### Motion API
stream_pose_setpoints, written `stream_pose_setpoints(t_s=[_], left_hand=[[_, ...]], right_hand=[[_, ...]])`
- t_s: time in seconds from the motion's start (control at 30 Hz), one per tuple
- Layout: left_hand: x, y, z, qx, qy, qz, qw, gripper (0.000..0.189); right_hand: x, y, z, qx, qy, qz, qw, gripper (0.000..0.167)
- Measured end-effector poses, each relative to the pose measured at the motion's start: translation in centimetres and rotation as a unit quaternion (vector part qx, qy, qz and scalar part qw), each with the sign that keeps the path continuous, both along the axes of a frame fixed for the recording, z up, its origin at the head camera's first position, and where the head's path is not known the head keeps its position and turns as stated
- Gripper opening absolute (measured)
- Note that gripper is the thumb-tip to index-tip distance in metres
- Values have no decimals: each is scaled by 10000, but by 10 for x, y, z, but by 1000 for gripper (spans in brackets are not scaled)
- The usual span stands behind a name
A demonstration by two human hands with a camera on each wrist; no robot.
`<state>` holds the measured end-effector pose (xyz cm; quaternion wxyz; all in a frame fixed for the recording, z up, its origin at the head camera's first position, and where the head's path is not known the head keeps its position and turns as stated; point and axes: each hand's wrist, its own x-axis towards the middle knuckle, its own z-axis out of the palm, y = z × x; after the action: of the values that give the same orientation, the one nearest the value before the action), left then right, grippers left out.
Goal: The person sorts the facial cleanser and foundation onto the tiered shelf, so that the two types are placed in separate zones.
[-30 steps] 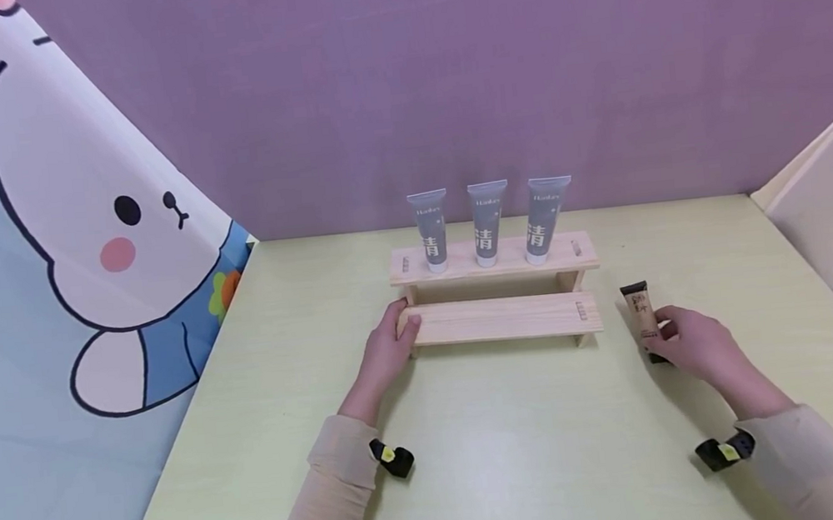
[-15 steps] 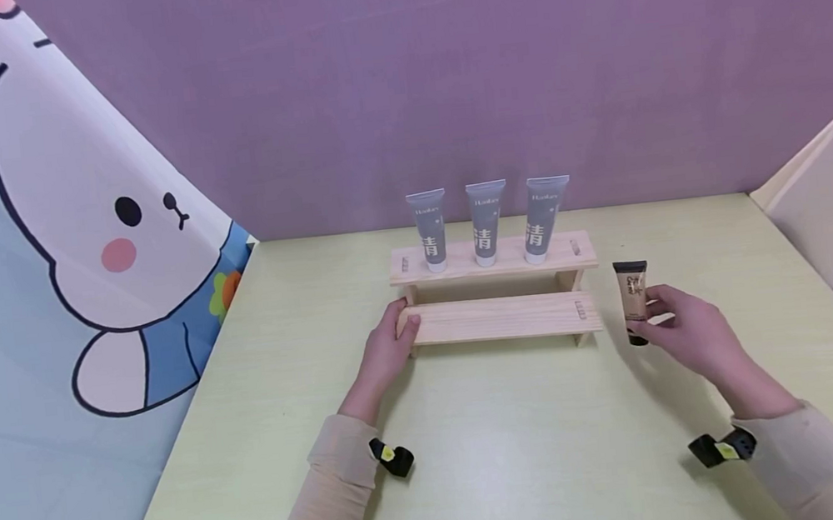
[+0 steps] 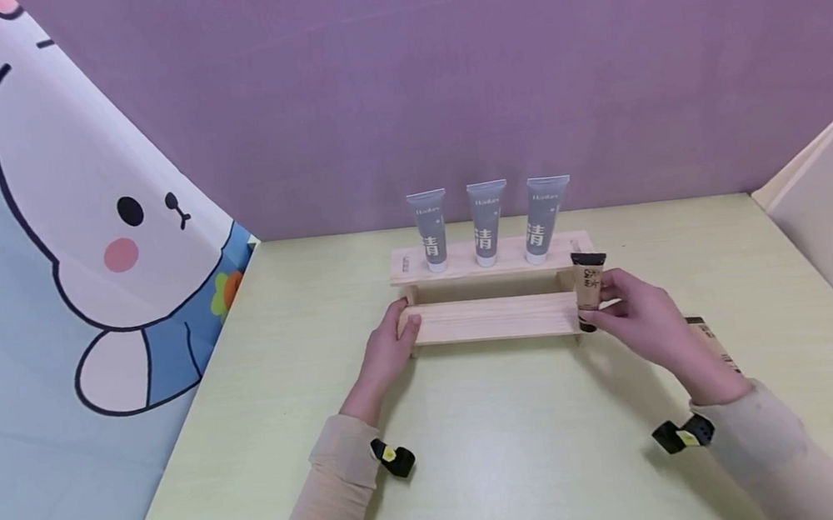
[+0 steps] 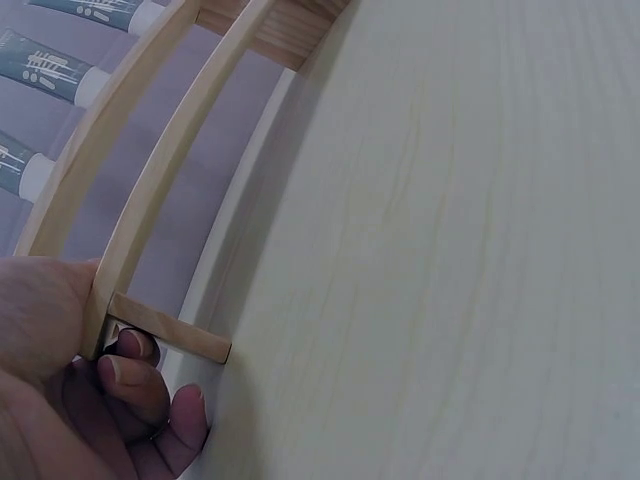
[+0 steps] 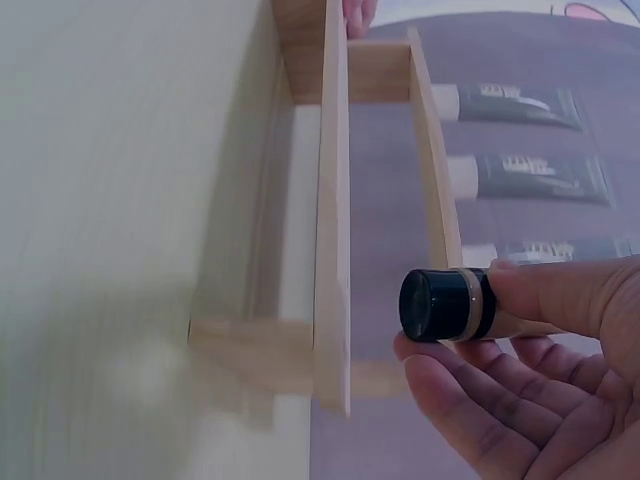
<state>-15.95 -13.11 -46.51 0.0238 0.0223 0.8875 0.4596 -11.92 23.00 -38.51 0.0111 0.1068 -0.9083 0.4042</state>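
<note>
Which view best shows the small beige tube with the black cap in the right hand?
The head view: the small beige tube appears nearly whole, lettering included. The right wrist view shows its black cap closely, but the right hand hides most of its body. The left wrist view omits it.

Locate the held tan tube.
In the head view, the tan tube is roughly upright, black cap down, in the right hand, by the right end of the lower shelf.

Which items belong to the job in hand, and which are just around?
Likely in the job:
Tan tube pinched by right hand
Wooden rack gripped by left hand
Three grey tubes standing on it
Probably second tan tube, partly hidden

Just around:
Rabbit-print cloth
Purple backdrop
</note>
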Motion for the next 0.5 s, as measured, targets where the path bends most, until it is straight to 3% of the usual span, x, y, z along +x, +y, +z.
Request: stream_pose_setpoints(t_s=[0.5], left_hand=[[-1, 1, 0, 3, -77, 28, 10000, 50]], right_hand=[[-31, -71, -10, -687, 364, 652, 9948, 33]])
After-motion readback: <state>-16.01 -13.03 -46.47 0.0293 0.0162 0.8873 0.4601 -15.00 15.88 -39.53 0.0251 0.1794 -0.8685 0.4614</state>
